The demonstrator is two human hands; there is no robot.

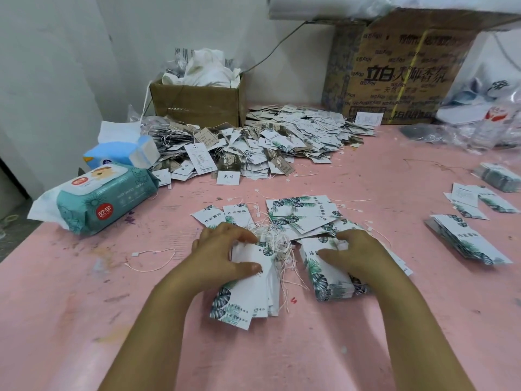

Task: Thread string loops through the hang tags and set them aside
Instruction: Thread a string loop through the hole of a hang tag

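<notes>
On near worktop (84, 306), left grip (222, 255) clutches strung tags (248, 300); right grip (358, 255) holds another stack (327, 280). Far pile (282, 142) looks done; right stacks (468, 244) look unstrung.

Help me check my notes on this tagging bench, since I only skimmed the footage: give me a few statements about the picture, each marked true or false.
1. The left hand grips a bundle of leaf-print tags. True.
2. The right hand lies idle, holding nothing. False: it holds a second tag stack.
3. A string tangle lies between the two hands. True.
4. The wet-wipes pack lies at the far right. False: it lies at the left.
5. The small cardboard box is empty. False: white material fills it.
</notes>
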